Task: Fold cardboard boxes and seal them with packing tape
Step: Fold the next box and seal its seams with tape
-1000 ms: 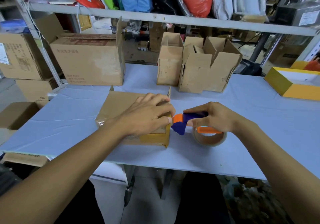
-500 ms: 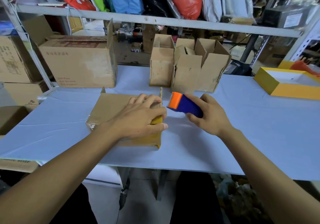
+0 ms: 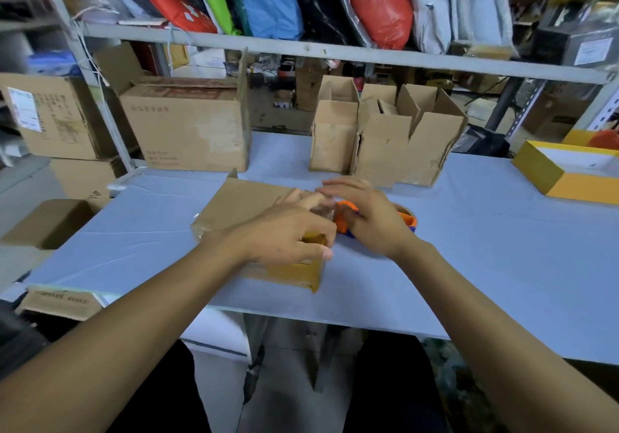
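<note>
Left hand [image 3: 288, 235] spread flat, pressing the matte brown cardboard box [image 3: 241, 204]; right hand [image 3: 371, 218] just beside it, fingers curled over the orange plastic tape dispenser [image 3: 345, 223].

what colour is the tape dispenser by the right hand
Orange and blue: the tape dispenser shows orange on top, blue along its lower edge, seen in the head view.

Surface [image 3: 485, 265]: pale blue-grey sheet top. On it: flat cardboard box [image 3: 241, 204] near the front middle; orange-and-blue tape dispenser [image 3: 348, 221] just right of that box; large printed carton [image 3: 187, 127] at back left; cluster of small open-flapped boxes [image 3: 385, 141] at back centre; yellow tray-like box [image 3: 569, 174] at the right edge.
</note>
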